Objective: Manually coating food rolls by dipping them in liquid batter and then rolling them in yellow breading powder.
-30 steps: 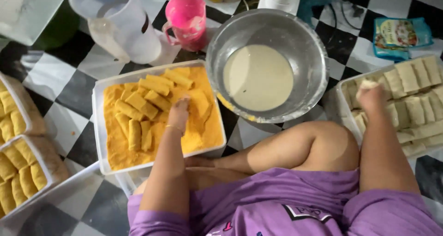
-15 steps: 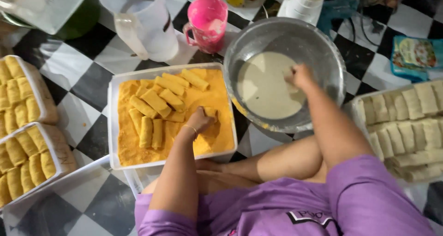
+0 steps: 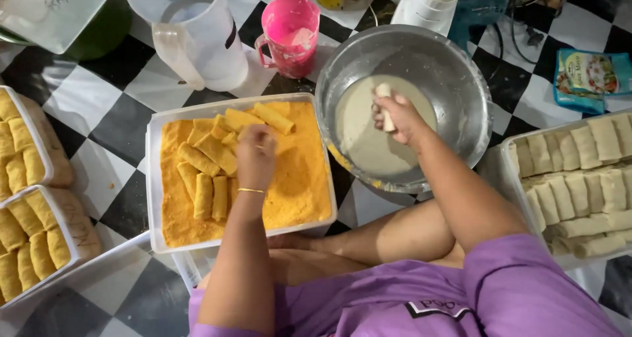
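My right hand (image 3: 396, 115) holds a pale uncoated roll (image 3: 384, 100) over the batter in the steel bowl (image 3: 461, 80). My left hand (image 3: 257, 154) rests in the white tray of orange breadcrumbs (image 3: 303, 179), fingers closed on a crumbed roll among several coated rolls (image 3: 207, 159). A thin bracelet circles the left wrist. At the right edge a white tray of plain rolls (image 3: 579, 185) stands beside my right arm.
Two white containers of finished crumbed rolls (image 3: 26, 232) lie at the left. A clear plastic jug (image 3: 197, 34), a pink cup (image 3: 289, 31) and a small packet (image 3: 586, 77) stand on the black-and-white tiled floor behind the trays.
My right hand has carried a plain roll from the right tray into the bowl of batter. My left hand has moved up the crumb tray toward the coated rolls.
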